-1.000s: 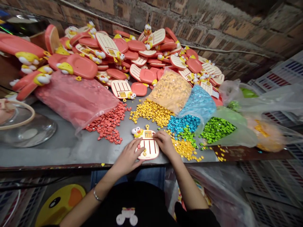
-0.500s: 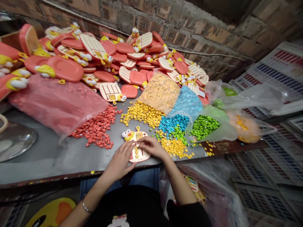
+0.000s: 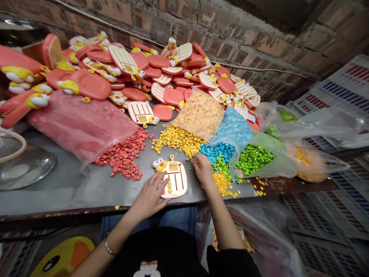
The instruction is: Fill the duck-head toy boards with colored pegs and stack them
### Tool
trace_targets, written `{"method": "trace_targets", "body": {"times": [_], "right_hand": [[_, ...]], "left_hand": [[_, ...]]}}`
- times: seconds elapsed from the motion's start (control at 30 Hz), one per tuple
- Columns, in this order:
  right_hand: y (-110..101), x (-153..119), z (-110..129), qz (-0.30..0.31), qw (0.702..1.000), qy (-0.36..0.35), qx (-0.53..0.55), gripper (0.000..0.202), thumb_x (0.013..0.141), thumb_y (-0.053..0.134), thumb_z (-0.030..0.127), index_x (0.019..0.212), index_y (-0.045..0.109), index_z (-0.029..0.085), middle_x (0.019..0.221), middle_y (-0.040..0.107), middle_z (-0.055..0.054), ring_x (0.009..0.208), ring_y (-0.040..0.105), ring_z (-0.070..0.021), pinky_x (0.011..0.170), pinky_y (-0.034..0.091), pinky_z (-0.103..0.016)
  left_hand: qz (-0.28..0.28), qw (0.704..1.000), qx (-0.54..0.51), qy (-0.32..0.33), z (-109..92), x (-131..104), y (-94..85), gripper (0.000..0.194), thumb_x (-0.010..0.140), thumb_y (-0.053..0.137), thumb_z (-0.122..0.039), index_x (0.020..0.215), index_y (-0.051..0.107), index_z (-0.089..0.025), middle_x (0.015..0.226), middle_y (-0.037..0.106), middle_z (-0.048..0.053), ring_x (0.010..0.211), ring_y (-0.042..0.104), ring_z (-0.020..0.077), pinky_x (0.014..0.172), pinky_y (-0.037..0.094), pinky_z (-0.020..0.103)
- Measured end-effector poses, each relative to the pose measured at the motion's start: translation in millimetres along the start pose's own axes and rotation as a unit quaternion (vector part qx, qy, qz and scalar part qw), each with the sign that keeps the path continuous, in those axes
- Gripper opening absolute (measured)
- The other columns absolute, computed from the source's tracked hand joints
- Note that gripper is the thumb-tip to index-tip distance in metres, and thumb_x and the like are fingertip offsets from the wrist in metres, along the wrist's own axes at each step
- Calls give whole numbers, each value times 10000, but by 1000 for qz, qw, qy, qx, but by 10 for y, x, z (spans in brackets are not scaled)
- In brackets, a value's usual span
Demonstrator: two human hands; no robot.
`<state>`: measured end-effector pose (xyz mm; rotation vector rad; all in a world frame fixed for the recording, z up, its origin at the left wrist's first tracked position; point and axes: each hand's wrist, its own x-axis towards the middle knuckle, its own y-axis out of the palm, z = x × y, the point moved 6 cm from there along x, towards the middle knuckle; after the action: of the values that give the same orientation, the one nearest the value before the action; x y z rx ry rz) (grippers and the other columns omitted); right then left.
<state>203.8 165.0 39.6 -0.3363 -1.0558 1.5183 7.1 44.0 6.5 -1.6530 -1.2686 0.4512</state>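
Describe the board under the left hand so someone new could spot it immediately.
On the grey tabletop, look in front of the big heap of boards, near the table's front edge. Right of the spilled red pieces, the left hand rests on a cream, bug-eyed board. It lies apart from the heap, with small yellow pieces on its face.

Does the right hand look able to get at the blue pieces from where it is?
Probably yes: the right hand is right beside the blue pieces, which lie loose outside their bag, with nothing seen covering them.
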Motion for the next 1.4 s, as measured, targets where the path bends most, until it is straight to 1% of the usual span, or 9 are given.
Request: {"method": "trace_targets", "body": {"times": [0.2,0.5,0.6,0.73,1.0,1.1,1.27,1.33,1.4], "right_hand": [[254,8,323,75,992,-84,59,140,903,544,158,859,669,203,872,628,-53,858,565,-198,767,453,-312],[372,-95,307,96,990,-92,-41,128,885,611,199,824,722,219,770,598,-58,836,492,-226,744,386,-349],[316,-191,346,105,990,-94,8,124,880,615,204,932,726,220,773,618,-57,843,521,-229,759,411,-359],[336,-269,355,78,989,-26,125,301,842,662,213,1143,669,224,849,672,-53,810,587,-216,745,468,-350],[500,-268,593,138,964,-49,221,229,858,648,253,1080,699,248,1016,723,-55,961,647,-207,890,481,-358],[303,-272,425,117,965,-4,233,229,880,613,279,1089,698,239,1019,716,-64,940,650,-208,839,500,-349],[-225,-178,-145,-56,990,77,101,208,899,554,292,1022,707,226,958,710,-79,897,633,-231,830,483,-385],[-276,-79,-307,-53,996,66,31,204,890,539,237,996,712,215,967,699,-89,926,616,-243,857,466,-402],[-192,39,-417,4,999,48,-23,222,859,523,144,938,723,198,939,680,-91,909,606,-234,855,461,-383]], "left_hand": [[1,1000,-4,-4,-10,8,-15,603,818,601,-295,1380,404,-196,1483,366,134,1361,323,311,1086,351,484],[2,1000,8,2,-10,8,-12,606,809,614,-297,1369,413,-183,1481,376,140,1350,341,312,1072,361,484],[-1,1000,3,-3,-17,14,-33,575,801,620,-289,1337,444,-178,1478,385,134,1344,352,305,1076,362,471],[1,1000,-17,4,-36,18,-61,518,800,616,-281,1289,482,-175,1478,389,124,1354,349,290,1091,357,449],[-5,1000,-21,-1,-3,-1,-28,702,793,611,-289,1426,329,-180,1484,386,124,1366,342,281,1092,355,449],[0,1000,-11,-4,1,7,-22,749,786,607,-299,1457,293,-186,1479,398,118,1355,356,285,1089,348,443],[15,1000,5,2,-9,21,-24,720,804,583,-306,1464,310,-214,1487,406,83,1343,355,292,1071,335,443],[13,1000,9,5,-12,18,-26,707,816,571,-316,1467,312,-222,1483,417,79,1335,361,297,1055,335,443],[10,1000,15,13,-19,11,-26,666,831,560,-324,1453,344,-224,1470,436,83,1327,369,301,1040,330,447]]}}
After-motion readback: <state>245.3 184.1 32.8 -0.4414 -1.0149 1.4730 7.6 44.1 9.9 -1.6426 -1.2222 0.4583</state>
